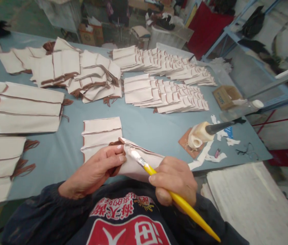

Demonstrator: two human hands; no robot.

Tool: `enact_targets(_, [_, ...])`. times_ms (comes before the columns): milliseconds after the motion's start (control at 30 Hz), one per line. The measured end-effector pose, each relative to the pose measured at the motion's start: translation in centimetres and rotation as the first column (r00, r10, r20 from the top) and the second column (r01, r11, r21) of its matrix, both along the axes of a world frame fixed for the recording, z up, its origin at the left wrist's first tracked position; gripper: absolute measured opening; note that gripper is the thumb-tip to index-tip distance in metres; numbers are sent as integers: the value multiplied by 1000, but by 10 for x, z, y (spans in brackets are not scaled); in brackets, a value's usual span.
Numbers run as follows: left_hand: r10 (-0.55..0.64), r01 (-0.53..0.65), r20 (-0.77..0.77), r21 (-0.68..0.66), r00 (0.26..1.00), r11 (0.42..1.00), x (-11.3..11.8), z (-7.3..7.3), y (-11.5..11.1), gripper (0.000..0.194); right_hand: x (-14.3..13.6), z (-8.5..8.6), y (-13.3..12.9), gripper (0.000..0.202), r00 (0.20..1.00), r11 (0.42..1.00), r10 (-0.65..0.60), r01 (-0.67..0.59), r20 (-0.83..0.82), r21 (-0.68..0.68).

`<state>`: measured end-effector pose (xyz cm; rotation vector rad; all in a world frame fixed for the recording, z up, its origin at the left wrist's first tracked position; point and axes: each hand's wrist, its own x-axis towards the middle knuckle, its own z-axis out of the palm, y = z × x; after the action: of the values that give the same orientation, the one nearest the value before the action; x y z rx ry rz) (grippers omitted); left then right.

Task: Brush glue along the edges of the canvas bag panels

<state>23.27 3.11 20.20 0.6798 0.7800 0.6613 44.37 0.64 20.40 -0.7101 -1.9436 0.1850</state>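
My right hand [175, 180] is wrapped round a yellow-handled brush [184, 202], its whitish bristles touching the edge of a cream fabric piece with brown trim [144, 158]. Pinched between the thumb and fingers of my left hand [100, 166] is the left end of that same piece, close to the brush tip. Another cream panel with brown edging [101, 127] lies flat just behind my left hand. To the right on the table stands a cream-coloured glue pot [201, 134] on a brown square base, with a dark-handled tool [219, 126] resting in it.
Stacks of cream panels lie on the blue table [69, 153]: a long stack [29, 107] at left, a loose heap [64, 66] behind and fanned rows [166, 93] at back right. White scraps [202, 158], a cardboard box [225, 97] and a clear bottle [240, 110] sit at the right.
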Motion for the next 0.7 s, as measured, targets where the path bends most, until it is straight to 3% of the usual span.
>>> enact_targets(167, [-1, 18, -116, 144, 993, 989, -3, -2, -1, 25, -15, 0, 10, 22, 994, 999, 35, -33, -101, 24])
enact_targets(300, [60, 11, -238, 284, 969, 959, -5, 2, -3, 19, -8, 4, 10, 18, 992, 999, 30, -26, -123, 37])
enact_targets(367, [130, 34, -350, 427, 928, 904, -5, 1, -4, 19, -3, 7, 5, 18, 993, 1000, -8, 6, -120, -17])
enact_targets(433, [208, 89, -443, 562, 872, 823, -4, -1, -6, 21, 0, 10, 0, 20, 975, 990, -139, 133, -174, -44])
enact_targets(533, [282, 174, -504, 680, 816, 712, -4, -6, -9, 24, -5, 12, -4, 26, 872, 939, -342, 326, -349, -107])
enact_targets(600, [319, 190, -498, 728, 806, 658, -3, -8, -10, 24, -10, 12, -5, 27, 843, 930, -362, 294, -398, -222])
enact_targets(700, [350, 164, -459, 765, 817, 623, -1, -7, -8, 25, -16, 10, -4, 26, 845, 918, -324, 172, -425, -359])
